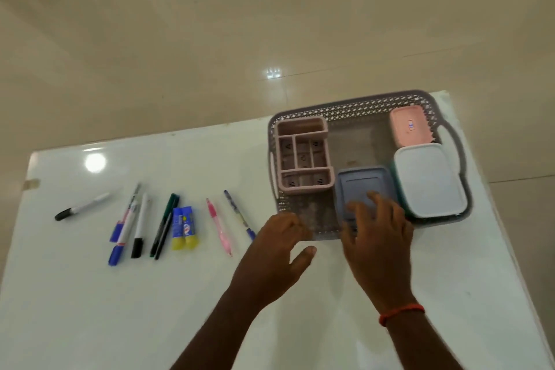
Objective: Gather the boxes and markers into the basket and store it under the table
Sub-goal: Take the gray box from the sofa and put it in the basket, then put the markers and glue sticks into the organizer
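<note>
Both hands reach over the white table [90,309]. Right hand [377,237] lies with fingers spread on the blue-grey box [360,186], not clamped, at the basket's [354,105] six o'clock side. Left hand [276,252] hangs open at the basket's seven o'clock rim. Inside also sit a pink divided box [303,156], pink lidded box [410,126] and white box [429,180]. Markers [135,225] lie on the table toward nine o'clock.

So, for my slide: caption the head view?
Right hand on a blue box in the basket; markers wait on the table.
</note>
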